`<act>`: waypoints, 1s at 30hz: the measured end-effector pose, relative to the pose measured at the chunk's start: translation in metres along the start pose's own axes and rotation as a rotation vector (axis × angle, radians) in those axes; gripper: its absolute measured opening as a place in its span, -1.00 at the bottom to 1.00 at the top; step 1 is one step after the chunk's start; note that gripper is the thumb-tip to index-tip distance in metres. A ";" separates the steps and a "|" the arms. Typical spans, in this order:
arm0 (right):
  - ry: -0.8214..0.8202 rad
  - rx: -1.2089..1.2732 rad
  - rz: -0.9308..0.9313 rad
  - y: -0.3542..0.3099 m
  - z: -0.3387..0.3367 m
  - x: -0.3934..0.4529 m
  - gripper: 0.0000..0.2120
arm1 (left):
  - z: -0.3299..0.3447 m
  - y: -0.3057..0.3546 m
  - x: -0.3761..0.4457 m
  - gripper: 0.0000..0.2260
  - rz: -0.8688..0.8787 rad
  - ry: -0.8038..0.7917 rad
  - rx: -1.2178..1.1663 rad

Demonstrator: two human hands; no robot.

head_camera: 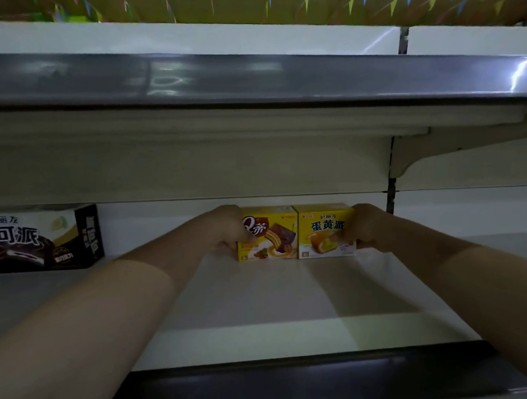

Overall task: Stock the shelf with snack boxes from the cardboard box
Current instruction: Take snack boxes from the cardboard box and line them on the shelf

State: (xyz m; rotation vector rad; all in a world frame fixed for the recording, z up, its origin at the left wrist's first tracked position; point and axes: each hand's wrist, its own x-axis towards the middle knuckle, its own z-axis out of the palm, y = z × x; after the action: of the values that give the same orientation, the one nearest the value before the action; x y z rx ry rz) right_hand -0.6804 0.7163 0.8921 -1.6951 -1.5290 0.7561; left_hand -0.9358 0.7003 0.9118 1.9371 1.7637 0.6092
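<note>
On the shelf point(261, 291), seemingly upright boxes point(294, 231) face outward.

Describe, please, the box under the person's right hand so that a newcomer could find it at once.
Look at the white shelf below the grey price rail, towards its back wall. Two yellow snack boxes stand there side by side, touching. The right yellow box, gripped by the right hand, shows a golden cake, unlike the left yellow box with its dark layered cake.
</note>
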 end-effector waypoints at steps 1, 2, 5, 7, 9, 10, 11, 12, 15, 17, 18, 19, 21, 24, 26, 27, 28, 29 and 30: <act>0.022 -0.021 -0.013 0.000 0.002 0.002 -0.54 | 0.000 0.000 0.002 -0.60 -0.007 -0.006 -0.006; 0.035 -0.037 -0.022 0.000 0.002 0.002 -0.54 | 0.000 0.001 0.003 -0.61 -0.013 -0.011 -0.015; 0.053 -0.069 -0.028 0.001 0.004 0.003 -0.48 | 0.003 0.002 0.002 -0.60 -0.048 0.006 -0.064; 0.076 -0.139 -0.024 -0.001 0.005 -0.002 -0.41 | 0.005 0.001 0.000 -0.61 -0.094 0.028 -0.141; 0.116 -0.224 -0.013 -0.003 0.003 -0.008 -0.27 | 0.005 -0.003 -0.003 -0.69 -0.154 0.031 -0.217; 0.133 -0.239 -0.019 -0.003 0.001 -0.011 -0.23 | 0.005 -0.006 -0.005 -0.75 -0.181 0.031 -0.236; 0.149 -0.245 -0.034 -0.002 0.000 -0.012 -0.21 | 0.005 -0.009 -0.007 -0.84 -0.201 0.035 -0.237; 0.155 -0.260 -0.056 -0.003 -0.002 -0.014 -0.20 | 0.004 -0.012 -0.011 -0.89 -0.218 0.059 -0.226; 0.146 -0.286 -0.088 -0.006 -0.005 -0.029 -0.21 | 0.002 -0.022 -0.021 -0.79 -0.225 0.151 -0.126; 0.153 -0.291 -0.108 -0.008 -0.006 -0.045 -0.22 | 0.000 -0.026 -0.036 -0.79 -0.214 0.165 -0.064; 0.161 -0.286 -0.119 -0.009 -0.006 -0.053 -0.22 | -0.002 -0.027 -0.045 -0.79 -0.206 0.167 -0.038; 0.164 -0.280 -0.133 -0.010 -0.007 -0.063 -0.22 | -0.003 -0.029 -0.054 -0.78 -0.193 0.183 -0.009; 0.145 -0.302 -0.159 -0.013 -0.003 -0.090 -0.25 | -0.010 -0.027 -0.082 -0.82 -0.151 0.220 0.033; 0.149 -0.431 -0.199 -0.030 0.005 -0.126 -0.53 | -0.020 -0.022 -0.113 -0.97 -0.073 0.302 -0.076; 0.153 -0.450 -0.267 -0.050 0.019 -0.158 -0.77 | -0.029 -0.026 -0.149 -0.88 0.012 0.353 -0.204; 0.155 -0.421 -0.301 -0.058 0.032 -0.176 -0.79 | -0.033 -0.034 -0.174 -0.85 0.040 0.377 -0.256; 0.162 -0.388 -0.332 -0.065 0.044 -0.193 -0.81 | -0.036 -0.040 -0.196 -0.84 0.060 0.403 -0.284; 0.171 -0.375 -0.368 -0.072 0.057 -0.210 -0.84 | -0.039 -0.048 -0.218 -0.86 0.060 0.432 -0.296; 0.165 -0.376 -0.402 -0.078 0.079 -0.232 -0.86 | -0.043 -0.064 -0.247 -0.87 0.047 0.458 -0.289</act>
State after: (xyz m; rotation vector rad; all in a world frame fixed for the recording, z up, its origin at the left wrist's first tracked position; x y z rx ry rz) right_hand -0.8179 0.4986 0.9021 -1.5795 -1.8944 0.1214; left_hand -1.0338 0.4614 0.9016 1.7334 1.7613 1.3323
